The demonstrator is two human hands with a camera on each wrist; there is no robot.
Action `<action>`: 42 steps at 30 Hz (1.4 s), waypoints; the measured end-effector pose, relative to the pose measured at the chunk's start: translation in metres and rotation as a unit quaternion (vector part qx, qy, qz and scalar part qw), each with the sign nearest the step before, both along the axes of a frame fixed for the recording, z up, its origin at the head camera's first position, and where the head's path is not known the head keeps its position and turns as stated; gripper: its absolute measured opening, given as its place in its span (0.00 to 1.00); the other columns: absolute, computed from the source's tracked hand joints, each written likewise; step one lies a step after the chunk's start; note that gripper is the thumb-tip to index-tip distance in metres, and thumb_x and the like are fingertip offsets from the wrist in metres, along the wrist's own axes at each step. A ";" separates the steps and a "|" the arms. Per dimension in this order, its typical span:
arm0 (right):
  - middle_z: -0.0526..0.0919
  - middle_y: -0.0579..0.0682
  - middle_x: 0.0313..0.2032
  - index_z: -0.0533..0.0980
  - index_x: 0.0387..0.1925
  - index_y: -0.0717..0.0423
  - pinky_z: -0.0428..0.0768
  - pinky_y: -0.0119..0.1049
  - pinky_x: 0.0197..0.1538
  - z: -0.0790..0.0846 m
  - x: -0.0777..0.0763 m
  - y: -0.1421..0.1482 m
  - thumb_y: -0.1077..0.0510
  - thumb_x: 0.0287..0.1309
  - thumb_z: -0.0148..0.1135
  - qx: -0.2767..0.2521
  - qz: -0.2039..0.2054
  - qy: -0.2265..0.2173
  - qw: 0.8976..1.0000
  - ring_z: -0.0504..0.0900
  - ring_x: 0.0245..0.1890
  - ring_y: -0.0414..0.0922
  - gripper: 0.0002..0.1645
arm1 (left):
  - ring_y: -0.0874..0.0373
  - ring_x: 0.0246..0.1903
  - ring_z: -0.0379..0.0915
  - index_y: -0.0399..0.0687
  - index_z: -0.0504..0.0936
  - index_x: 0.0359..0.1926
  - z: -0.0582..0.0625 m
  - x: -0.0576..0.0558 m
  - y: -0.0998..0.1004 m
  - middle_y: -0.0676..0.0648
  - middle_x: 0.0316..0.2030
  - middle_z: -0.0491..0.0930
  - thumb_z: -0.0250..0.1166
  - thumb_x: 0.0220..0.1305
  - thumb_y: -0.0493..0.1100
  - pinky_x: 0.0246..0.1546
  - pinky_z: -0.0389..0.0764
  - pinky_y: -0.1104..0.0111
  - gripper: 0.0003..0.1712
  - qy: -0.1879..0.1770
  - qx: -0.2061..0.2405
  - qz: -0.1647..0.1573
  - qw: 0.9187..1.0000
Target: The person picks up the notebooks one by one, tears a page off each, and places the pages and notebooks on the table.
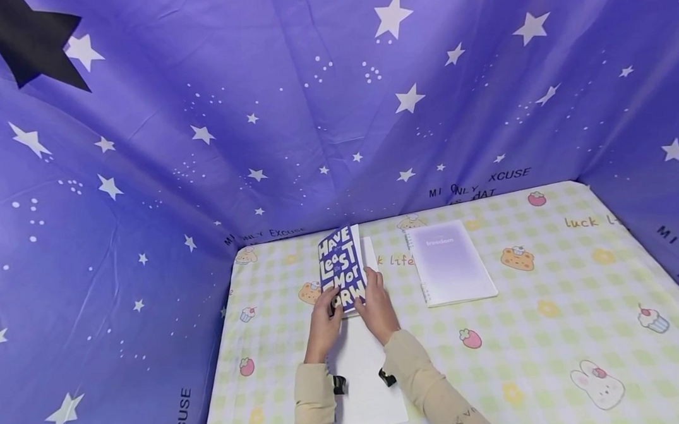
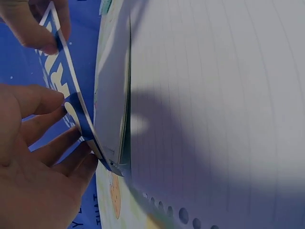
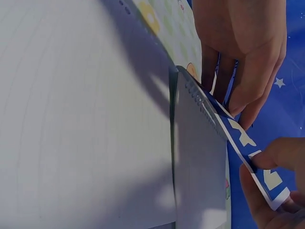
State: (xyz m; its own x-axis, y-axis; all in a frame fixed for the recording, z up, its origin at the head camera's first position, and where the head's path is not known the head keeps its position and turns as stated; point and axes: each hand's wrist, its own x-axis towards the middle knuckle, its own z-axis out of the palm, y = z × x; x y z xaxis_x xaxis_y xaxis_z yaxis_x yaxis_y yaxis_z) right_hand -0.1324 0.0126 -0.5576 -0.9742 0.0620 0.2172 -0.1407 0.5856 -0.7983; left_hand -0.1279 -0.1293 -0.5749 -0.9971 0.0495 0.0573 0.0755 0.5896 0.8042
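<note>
A spiral notebook with a blue cover in white lettering lies at the back of the table, its cover tilted up off the white pages. My right hand pinches the free edge of that cover between thumb and fingers, as the right wrist view shows. Near the spiral side, my left hand touches the lettered face with loosely bent fingers. In front of the blue notebook, under both forearms, is a white notebook with lined paper and holes along one edge.
To the right lies a closed lilac spiral notebook. A green checked cloth with cartoon prints covers the table. Purple starry curtains hang close behind and at both sides. Black straps are on the wrists.
</note>
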 end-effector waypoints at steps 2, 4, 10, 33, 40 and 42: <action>0.65 0.62 0.53 0.56 0.62 0.65 0.76 0.46 0.50 -0.003 0.000 0.002 0.68 0.45 0.66 0.004 -0.007 -0.008 1.000 0.75 0.44 0.56 0.44 | 0.45 0.63 0.56 0.42 0.72 0.59 0.000 0.000 0.001 0.41 0.62 0.64 0.57 0.62 0.36 0.64 0.58 0.55 0.23 0.000 -0.008 -0.007 1.000; 0.65 0.63 0.53 0.56 0.62 0.65 0.75 0.47 0.52 -0.005 0.000 0.003 0.67 0.45 0.67 0.007 -0.013 -0.015 1.000 0.74 0.45 0.57 0.44 | 0.44 0.64 0.55 0.42 0.72 0.59 0.000 -0.001 0.001 0.40 0.63 0.64 0.57 0.63 0.36 0.64 0.58 0.54 0.22 0.001 -0.018 -0.011 1.000; 0.66 0.64 0.52 0.56 0.61 0.67 0.74 0.47 0.53 -0.010 0.000 0.008 0.65 0.47 0.67 0.017 -0.023 -0.047 0.999 0.72 0.48 0.57 0.42 | 0.43 0.63 0.56 0.41 0.73 0.58 0.000 -0.002 0.003 0.40 0.62 0.64 0.58 0.62 0.36 0.63 0.58 0.53 0.22 0.005 -0.047 -0.020 0.999; 0.67 0.64 0.44 0.59 0.56 0.71 0.72 0.48 0.53 -0.029 -0.003 0.017 0.61 0.47 0.69 0.044 -0.033 -0.097 0.994 0.70 0.45 0.57 0.39 | 0.45 0.62 0.59 0.43 0.75 0.56 -0.001 -0.011 -0.001 0.42 0.60 0.67 0.58 0.62 0.39 0.62 0.60 0.53 0.20 0.003 -0.141 -0.045 0.989; 0.67 0.63 0.45 0.59 0.57 0.70 0.70 0.47 0.56 -0.032 -0.002 0.020 0.62 0.48 0.68 0.032 -0.025 -0.122 0.992 0.69 0.47 0.57 0.38 | 0.45 0.60 0.61 0.41 0.74 0.56 -0.005 -0.021 -0.005 0.39 0.58 0.68 0.58 0.61 0.35 0.62 0.61 0.54 0.21 0.047 -0.169 -0.028 0.984; 0.67 0.63 0.45 0.58 0.58 0.70 0.70 0.47 0.57 -0.032 -0.002 0.020 0.62 0.49 0.67 0.025 -0.025 -0.130 0.991 0.69 0.49 0.57 0.39 | 0.43 0.60 0.60 0.41 0.73 0.58 -0.007 -0.026 -0.005 0.38 0.59 0.67 0.58 0.61 0.35 0.62 0.60 0.53 0.22 0.058 -0.185 -0.029 0.981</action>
State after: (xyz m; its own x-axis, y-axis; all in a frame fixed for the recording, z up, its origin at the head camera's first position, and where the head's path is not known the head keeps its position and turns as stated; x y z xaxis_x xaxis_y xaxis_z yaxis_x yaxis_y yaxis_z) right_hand -0.1346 0.0328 -0.5892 -0.9936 0.1065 -0.0364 0.0955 0.6268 -0.7733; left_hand -0.1534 -0.1344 -0.5819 -0.9797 0.1448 0.1383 0.1963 0.8314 0.5199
